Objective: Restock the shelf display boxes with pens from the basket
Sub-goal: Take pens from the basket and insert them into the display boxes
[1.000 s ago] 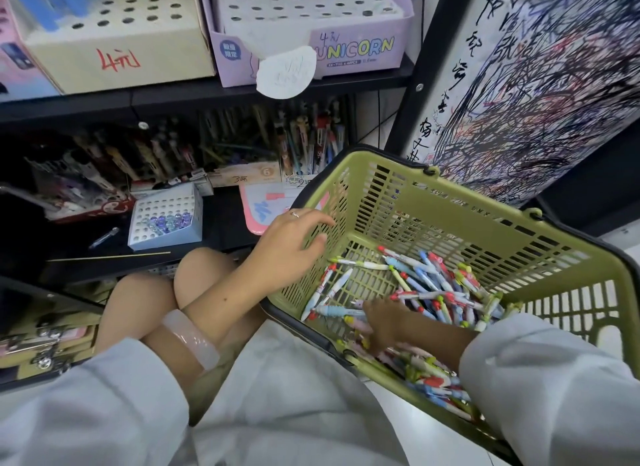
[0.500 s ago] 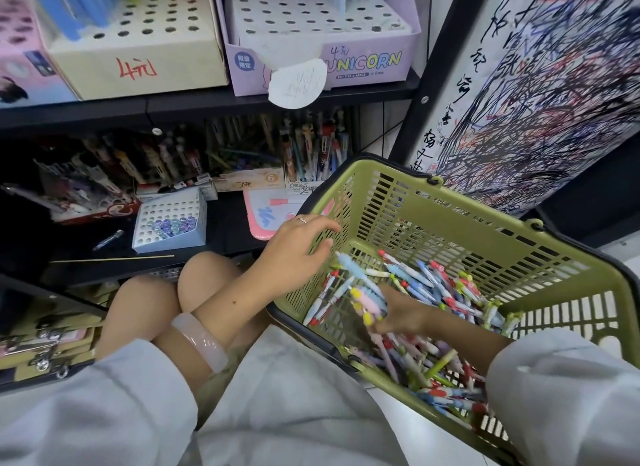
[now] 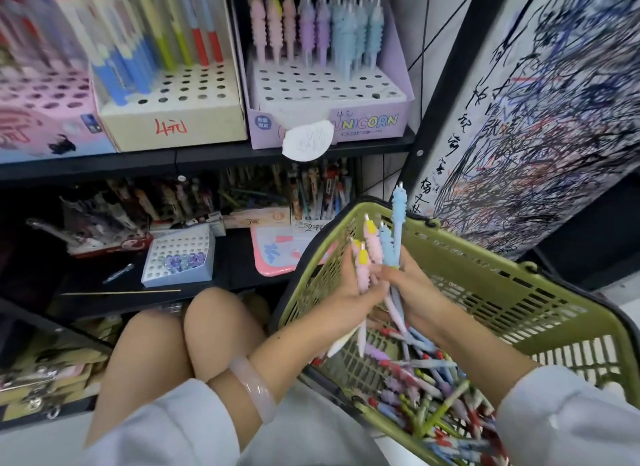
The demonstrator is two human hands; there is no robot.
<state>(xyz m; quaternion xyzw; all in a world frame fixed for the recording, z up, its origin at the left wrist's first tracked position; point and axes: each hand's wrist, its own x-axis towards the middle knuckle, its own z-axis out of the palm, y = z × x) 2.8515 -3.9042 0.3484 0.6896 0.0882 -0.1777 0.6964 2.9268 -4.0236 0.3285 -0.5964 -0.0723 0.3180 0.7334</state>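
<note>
Head view, looking down over the knees: both hands are up above the near left corner of the green basket (image 3: 485,285), sharing a small bunch of unicorn pens (image 3: 375,254). The left hand (image 3: 349,289) has its fingers curled round the pink and yellow ones, tips pointing up. The right hand (image 3: 412,285) grips the blue pens, and one blue pen (image 3: 398,219) stands taller than the rest, its top above the basket rim. The two hands are touching, pens pressed between them, barrels hanging down below the palms.

Under them, the basket floor is heaped with loose pens (image 3: 433,396), red, blue, purple and green, lying every which way.

Up on the shelf, the purple UNICORN display box (image 3: 363,122) has a back row of pastel pens standing upright and many holes open in front. A white paper tag (image 3: 306,141) hangs over its front edge. Left of it sits a cream box (image 3: 173,119) with blue, green and red pens, blurred. On the lower shelf, a small pale blue box (image 3: 178,257) holds a few purple caps. A pale bangle (image 3: 254,393) circles the left wrist.
</note>
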